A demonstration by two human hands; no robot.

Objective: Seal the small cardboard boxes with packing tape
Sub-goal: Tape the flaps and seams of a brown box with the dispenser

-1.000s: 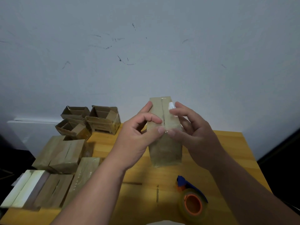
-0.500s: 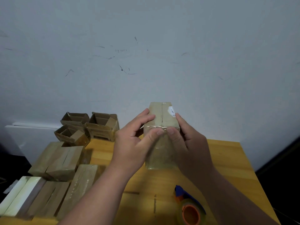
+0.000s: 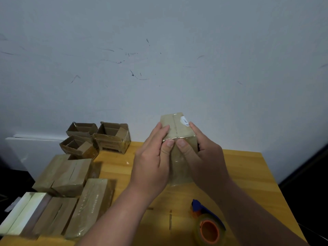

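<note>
Together, both hands clasp a closed cardboard box, thumbs pressing its taped front edge.

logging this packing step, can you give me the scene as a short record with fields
held item: small cardboard box, closed, tape over its top seam, white label near its far right corner
left hand: grips the box's left side, thumb on the near face
right hand: grips the right side, thumb beside the left thumb
tape dispenser: on the wooden table, near right, untouched
open boxes: three, far left
closed boxes: several, near left
</note>
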